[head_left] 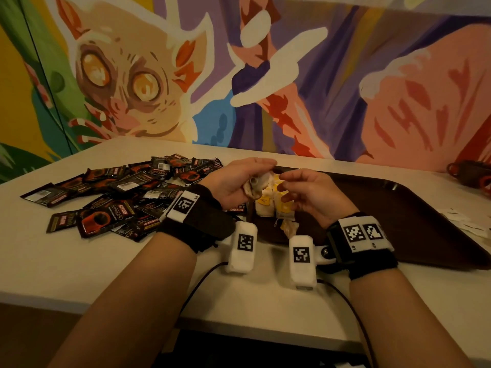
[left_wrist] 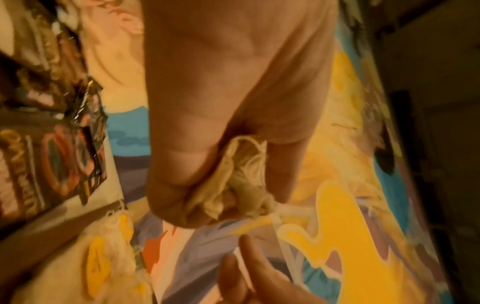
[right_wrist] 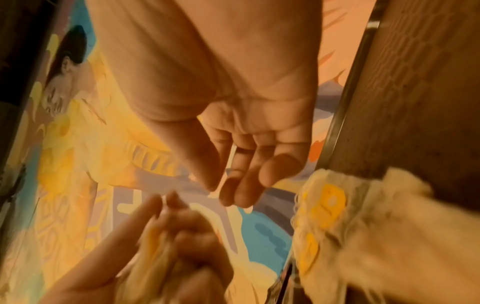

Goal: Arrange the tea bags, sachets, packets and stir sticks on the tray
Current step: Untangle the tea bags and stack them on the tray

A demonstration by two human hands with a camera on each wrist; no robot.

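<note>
My left hand grips a bunch of pale tea bags over the left end of the dark brown tray; in the left wrist view the crumpled tea bags sit between thumb and curled fingers. My right hand hovers just right of it, fingers loosely curled and holding nothing, as the right wrist view of the fingers confirms. More tea bags with yellow tags lie in a pile on the tray below both hands. Dark coffee packets are heaped on the table to the left.
White sachets lie at the tray's right edge. A brown and red object stands at the far right by the painted wall. Cables run across the white table's front edge.
</note>
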